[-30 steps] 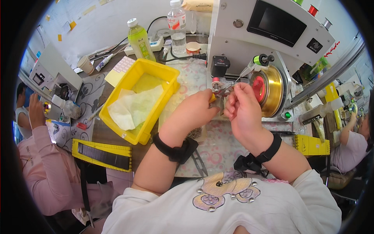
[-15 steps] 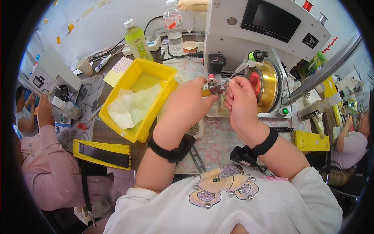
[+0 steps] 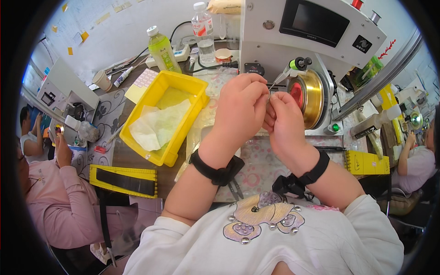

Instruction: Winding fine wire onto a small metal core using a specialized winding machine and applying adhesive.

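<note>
In front of the white machine (image 3: 270, 50), my left hand (image 3: 240, 110) and my right hand (image 3: 285, 119) meet, fingertips almost touching. Both are closed in a pinch. Whatever lies between the fingers is too small and too covered to make out. Just above the right fingertips ends a thin pointed arm, which carries a green spool (image 3: 298, 64). Right of my right hand stands a gold wheel (image 3: 315, 101) with a red centre. Behind my left fingers is a black box-shaped part (image 3: 253, 68); the machine parts below it are hidden by my hand.
Left of my forearm sits a yellow tray (image 3: 127, 137) with white tissue (image 3: 153, 126) inside. A green drink bottle (image 3: 162, 50) and a water bottle (image 3: 204, 36) stand behind it. Tweezers (image 3: 236, 188) lie near my left wrist. A person in pink (image 3: 64, 197) sits at the left.
My left hand has moved up and right to meet the right hand, its spread thumb and fingers now closed into a pinch. The right hand stays nearly in place.
</note>
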{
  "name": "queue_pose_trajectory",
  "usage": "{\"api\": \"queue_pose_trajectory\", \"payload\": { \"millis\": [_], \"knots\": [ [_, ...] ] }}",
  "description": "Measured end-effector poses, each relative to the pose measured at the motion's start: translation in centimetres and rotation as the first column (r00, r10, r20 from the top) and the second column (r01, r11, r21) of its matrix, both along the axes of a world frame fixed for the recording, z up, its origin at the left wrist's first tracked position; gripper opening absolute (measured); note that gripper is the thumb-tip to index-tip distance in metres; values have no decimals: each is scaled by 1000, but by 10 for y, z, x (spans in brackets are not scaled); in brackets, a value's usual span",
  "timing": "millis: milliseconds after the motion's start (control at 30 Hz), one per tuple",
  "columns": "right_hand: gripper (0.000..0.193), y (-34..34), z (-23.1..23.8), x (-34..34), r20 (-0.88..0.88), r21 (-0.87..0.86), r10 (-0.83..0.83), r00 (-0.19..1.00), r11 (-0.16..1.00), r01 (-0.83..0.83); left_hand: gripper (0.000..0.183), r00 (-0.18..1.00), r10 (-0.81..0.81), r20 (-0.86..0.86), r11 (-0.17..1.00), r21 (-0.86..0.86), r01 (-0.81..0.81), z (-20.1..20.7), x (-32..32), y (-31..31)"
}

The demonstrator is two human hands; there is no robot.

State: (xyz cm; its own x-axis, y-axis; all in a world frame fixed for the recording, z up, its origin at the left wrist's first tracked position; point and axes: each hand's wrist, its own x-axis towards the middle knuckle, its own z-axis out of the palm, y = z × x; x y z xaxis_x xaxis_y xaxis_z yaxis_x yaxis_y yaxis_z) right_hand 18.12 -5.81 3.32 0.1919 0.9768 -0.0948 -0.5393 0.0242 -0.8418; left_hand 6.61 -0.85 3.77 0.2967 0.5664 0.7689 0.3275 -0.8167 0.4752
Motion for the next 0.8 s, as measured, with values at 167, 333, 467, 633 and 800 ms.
{"api": "queue_pose_trajectory", "payload": {
  "millis": [167, 333, 467, 633, 800],
  "knots": [
    [12, -23, -6, 0, -24, -74, 64, 998, 995, -66, 9, 996, -24, -81, 1000, 8, 25, -11, -9, -13],
    [15, -29, -3, 25, 113, -188, 321, 940, 936, -297, 11, 987, -31, -156, 999, -24, 28, -11, -11, -14],
    [11, -62, 17, 73, 755, 137, 189, 628, 891, -433, 11, 984, -37, -173, 998, -52, 29, -10, -11, -17],
    [16, -113, 45, 171, 833, 550, -542, 112, 834, -54, 3, 992, -27, -124, 993, -119, 12, -14, -5, -19],
    [50, -107, 37, 295, 554, 775, -805, -212, 405, 485, 3, 996, -41, -84, 992, -124, 30, -17, -7, -18]
  ]
}}
